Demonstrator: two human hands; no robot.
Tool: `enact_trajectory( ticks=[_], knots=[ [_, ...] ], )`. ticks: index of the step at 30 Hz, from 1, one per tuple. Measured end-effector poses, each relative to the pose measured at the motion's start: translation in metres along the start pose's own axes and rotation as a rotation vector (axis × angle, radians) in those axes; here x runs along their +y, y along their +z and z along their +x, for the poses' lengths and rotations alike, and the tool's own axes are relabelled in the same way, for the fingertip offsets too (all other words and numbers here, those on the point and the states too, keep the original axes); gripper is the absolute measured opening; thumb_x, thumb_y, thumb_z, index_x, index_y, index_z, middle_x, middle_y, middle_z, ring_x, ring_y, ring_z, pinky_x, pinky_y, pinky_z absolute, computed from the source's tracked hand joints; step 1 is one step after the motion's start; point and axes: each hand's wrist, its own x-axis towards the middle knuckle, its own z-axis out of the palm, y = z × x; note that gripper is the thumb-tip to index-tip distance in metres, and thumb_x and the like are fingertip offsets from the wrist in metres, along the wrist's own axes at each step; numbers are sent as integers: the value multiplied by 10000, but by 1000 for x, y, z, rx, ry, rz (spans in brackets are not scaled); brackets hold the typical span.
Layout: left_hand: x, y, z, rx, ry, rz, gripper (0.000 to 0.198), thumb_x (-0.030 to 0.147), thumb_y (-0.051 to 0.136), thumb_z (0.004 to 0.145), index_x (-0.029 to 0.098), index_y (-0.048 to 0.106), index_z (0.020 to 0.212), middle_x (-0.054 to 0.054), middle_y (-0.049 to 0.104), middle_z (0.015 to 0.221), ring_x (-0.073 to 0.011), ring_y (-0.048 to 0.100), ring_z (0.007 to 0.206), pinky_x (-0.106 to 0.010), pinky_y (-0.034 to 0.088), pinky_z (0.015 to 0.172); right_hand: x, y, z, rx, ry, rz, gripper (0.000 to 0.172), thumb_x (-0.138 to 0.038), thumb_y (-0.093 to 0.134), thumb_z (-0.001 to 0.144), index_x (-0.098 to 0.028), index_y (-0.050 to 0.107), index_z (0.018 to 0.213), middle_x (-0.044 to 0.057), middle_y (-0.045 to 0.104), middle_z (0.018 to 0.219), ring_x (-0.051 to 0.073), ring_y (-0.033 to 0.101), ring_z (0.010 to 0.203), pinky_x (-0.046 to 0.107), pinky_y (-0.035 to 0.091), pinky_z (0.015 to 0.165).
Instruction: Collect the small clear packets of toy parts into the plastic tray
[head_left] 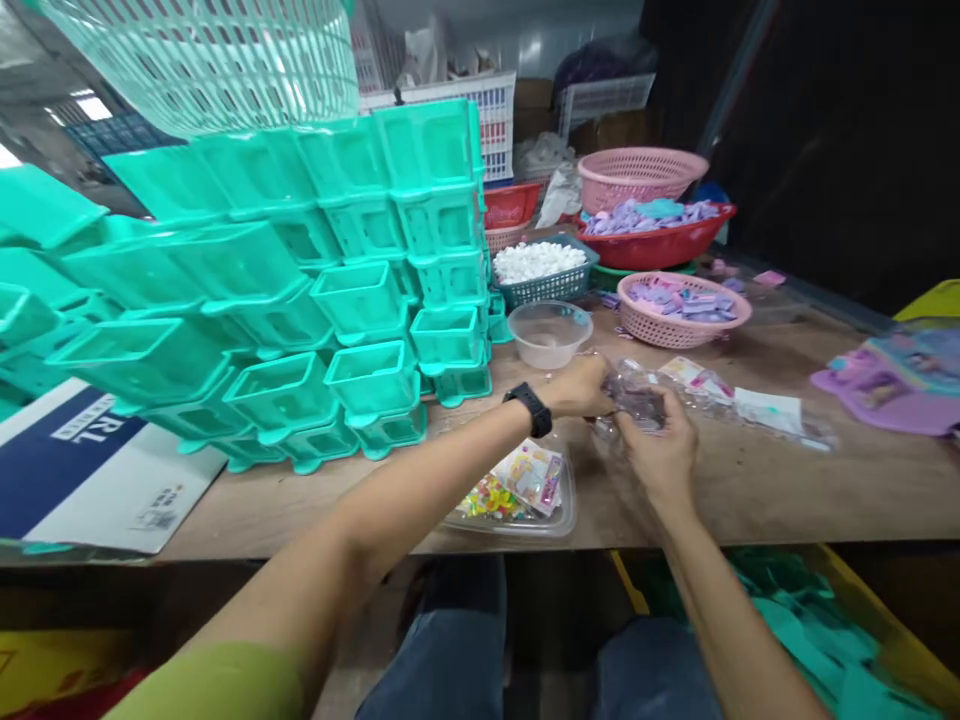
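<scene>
On the wooden table [750, 490], just past a clear tray [517, 500] of bright little toys, I held a small clear bag [637, 405] between both hands. My left hand [581, 387], the one with the black watch [529, 408] on its wrist, pinched the bag's near-left edge; my right hand [664, 450] closed on it from below and to the right. So the hands were close together, both clamped on the same crinkly plastic, and the bag sat slightly above the tabletop, not resting flat. What was inside looked dark, but the blur kept me from telling more.

To do this well, I judged that the grip wanted to stay light and at the edges: thin film slips when squeezed hard, and a fistful of it hides the mouth. Thumb and forefinger on each side gave me the best feel for the opening. I kept the bag low over the table, so anything dropped would land near the tray and not in my lap.

The clear bowl [547, 335] stood just behind my left hand, and the teal bins [360, 290] were stacked to the left, close enough that my elbow needed minding. More flat packets [750, 405] lay to the right within reach.
</scene>
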Motion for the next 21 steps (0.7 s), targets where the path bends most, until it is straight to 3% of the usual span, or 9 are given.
enact_trajectory(
  ticks=[2,4,8,11,13,16,18,21],
  knots=[
    [-7,-21,-37,66,110,132,109,36,644,718,133,611,679,0,603,657,-135,571,645,-265,486,651,-22,15,-17,-91,-32,96,303,-350,664,705,-235,659,985,35,739,975,230,674,870,371,527,807],
    [-17,-38,-80,112,129,261,56,73,647,756,129,642,754,-30,649,762,-160,607,727,-284,491,713,-38,29,-37,-241,-85,178,272,-297,649,758,-249,649,1026,31,739,1055,224,684,954,363,538,860],
    [-44,-44,-156,80,-159,432,137,132,660,794,149,671,930,-91,650,982,-252,664,945,-336,522,810,-50,50,-72,-620,-231,32,274,-262,602,839,-278,647,1109,54,716,1155,269,650,1074,450,522,950],
    [-61,-37,-189,60,-261,389,514,190,765,766,155,604,1253,-134,587,1231,-297,642,1134,-394,532,957,-48,52,-83,-809,-226,-204,449,-334,672,848,-336,592,1290,76,617,1408,364,568,1239,608,474,1004],
    [-66,-33,-200,74,-271,335,756,211,839,719,158,506,1395,-149,535,1346,-304,603,1231,-417,504,1054,-46,47,-84,-824,-217,-244,551,-414,707,849,-360,533,1369,79,543,1505,380,518,1327,653,446,1053],
    [-66,-34,-209,115,-259,302,946,243,912,651,187,428,1462,-149,476,1464,-303,486,1391,-430,426,1171,-42,36,-81,-735,-266,-178,568,-528,681,877,-333,519,1386,95,564,1480,335,514,1367,601,426,1142],
    [-66,-35,-213,131,-257,301,981,291,924,639,219,412,1472,-139,464,1498,-311,428,1444,-453,404,1195,-39,29,-83,-680,-292,-149,514,-534,620,924,-316,529,1380,99,591,1452,307,530,1366,561,451,1148],
    [-66,-32,-216,159,-258,323,889,318,868,710,238,415,1472,-128,488,1483,-319,455,1419,-483,434,1170,-38,24,-91,-634,-292,-137,410,-466,512,991,-284,558,1355,102,634,1408,277,579,1324,526,511,1114]
  ],
)
